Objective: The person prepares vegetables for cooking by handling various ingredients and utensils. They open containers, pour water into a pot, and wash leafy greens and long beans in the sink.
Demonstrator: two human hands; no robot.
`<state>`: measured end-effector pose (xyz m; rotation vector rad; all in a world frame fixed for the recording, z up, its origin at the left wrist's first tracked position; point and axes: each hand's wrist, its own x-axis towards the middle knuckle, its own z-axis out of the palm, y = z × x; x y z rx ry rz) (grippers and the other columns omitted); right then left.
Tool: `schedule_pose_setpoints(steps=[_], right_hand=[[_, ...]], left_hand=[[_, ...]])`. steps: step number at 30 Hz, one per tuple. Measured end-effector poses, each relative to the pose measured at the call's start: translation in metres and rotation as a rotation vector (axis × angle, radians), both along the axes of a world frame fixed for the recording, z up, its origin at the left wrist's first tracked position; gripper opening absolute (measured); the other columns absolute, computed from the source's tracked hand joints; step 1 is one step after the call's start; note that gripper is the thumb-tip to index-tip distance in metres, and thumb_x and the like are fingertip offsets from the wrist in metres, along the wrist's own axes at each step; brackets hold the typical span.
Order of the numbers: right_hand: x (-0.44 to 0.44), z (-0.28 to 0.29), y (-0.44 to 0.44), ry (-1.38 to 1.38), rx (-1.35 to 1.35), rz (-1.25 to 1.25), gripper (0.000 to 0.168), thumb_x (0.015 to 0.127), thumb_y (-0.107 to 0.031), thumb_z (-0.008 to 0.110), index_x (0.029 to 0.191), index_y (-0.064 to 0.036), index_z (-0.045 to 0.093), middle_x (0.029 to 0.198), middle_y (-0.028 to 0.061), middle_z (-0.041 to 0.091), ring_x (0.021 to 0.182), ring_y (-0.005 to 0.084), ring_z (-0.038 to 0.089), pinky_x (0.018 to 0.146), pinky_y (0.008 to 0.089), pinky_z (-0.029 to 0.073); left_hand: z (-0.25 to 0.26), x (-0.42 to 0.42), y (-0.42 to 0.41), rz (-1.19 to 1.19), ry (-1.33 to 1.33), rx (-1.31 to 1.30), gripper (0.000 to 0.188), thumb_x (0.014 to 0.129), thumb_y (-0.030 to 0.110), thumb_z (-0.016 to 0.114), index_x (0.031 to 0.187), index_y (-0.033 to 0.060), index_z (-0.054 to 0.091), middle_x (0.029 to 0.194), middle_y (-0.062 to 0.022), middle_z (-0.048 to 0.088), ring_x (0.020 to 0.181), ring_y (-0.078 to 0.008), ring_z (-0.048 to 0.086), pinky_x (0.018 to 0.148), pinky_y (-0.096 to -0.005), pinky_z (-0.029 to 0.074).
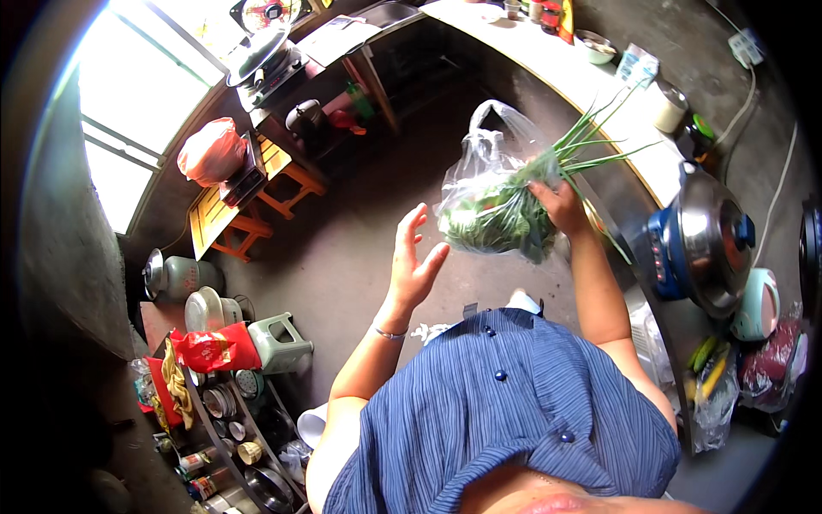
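My right hand [560, 204] grips a clear plastic bag [485, 151] by its side, in front of my body. Leafy green vegetables [494, 221] fill the lower part of the bag. Long green onion stalks [581, 138] stick out of it past my right hand, towards the counter. A loop of the bag's handle stands up at the far side. Just left of the bag is my left hand [416, 260], its fingers apart and nothing in it. A bracelet circles the left wrist.
A long counter [536, 54] curves along the right, bearing jars and a bowl [594, 47]. An electric pot [703, 238] stands near my right arm. At left are a bench [212, 221] with a red bag [213, 152], a plastic stool [280, 344] and a crowded shelf rack [237, 437].
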<state>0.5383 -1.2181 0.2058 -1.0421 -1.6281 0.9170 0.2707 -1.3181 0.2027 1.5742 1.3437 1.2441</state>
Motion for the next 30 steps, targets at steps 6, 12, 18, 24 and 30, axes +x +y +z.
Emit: schedule_pose_setpoints(steps=[6,12,18,24,30], right_hand=[[-0.056,-0.029,0.111,-0.162,0.079,0.143,0.024,0.081,-0.009,0.058,0.103,-0.001,0.06,0.096,0.0144,0.064,0.09,0.0263,0.061,0.081,0.0348,0.046],[-0.118,-0.016,0.257,-0.189,-0.019,0.32,0.026,0.076,-0.004,0.061,0.101,-0.001,0.055,0.089,0.0157,0.063,0.086,0.0267,0.064,0.072,0.0347,0.048],[-0.192,-0.023,0.428,-0.064,-0.321,0.52,0.046,0.072,-0.01,0.068,0.113,-0.001,0.049,0.1,0.0048,0.058,0.091,0.0124,0.055,0.082,0.0275,0.044],[-0.281,-0.028,0.602,0.186,-0.388,0.652,0.063,0.072,-0.028,0.078,0.118,-0.001,0.044,0.105,0.0068,0.056,0.097,0.0125,0.054,0.085,0.0276,0.044],[-0.407,0.002,0.783,0.297,-0.153,0.597,0.066,0.074,-0.024,0.076,0.124,-0.002,0.039,0.114,0.0071,0.052,0.106,0.0147,0.052,0.092,0.0297,0.042]], left_hand=[[0.014,-0.03,0.146,0.069,-0.026,0.098,0.073,0.08,0.03,0.067,0.139,0.0102,0.03,0.137,-0.012,0.039,0.119,-0.0245,0.043,0.096,-0.0391,0.036],[0.022,-0.071,0.333,-0.068,-0.238,0.177,0.041,0.077,0.003,0.064,0.116,0.0045,0.051,0.095,-0.0046,0.059,0.09,-0.0128,0.056,0.082,-0.0251,0.044],[0.049,-0.138,0.471,0.088,-0.257,0.295,0.013,0.085,-0.002,0.056,0.097,0.002,0.062,0.086,-0.0014,0.057,0.081,-0.0077,0.054,0.074,-0.0202,0.043],[0.049,-0.228,0.626,0.093,-0.214,0.368,0.01,0.087,0.001,0.057,0.095,0.0009,0.061,0.088,-0.0021,0.06,0.081,-0.0079,0.054,0.074,-0.0217,0.043],[0.1,-0.317,0.779,0.089,-0.241,0.548,0.011,0.086,-0.003,0.058,0.095,0.0,0.062,0.095,-0.004,0.063,0.091,-0.0097,0.056,0.083,-0.0239,0.044]])
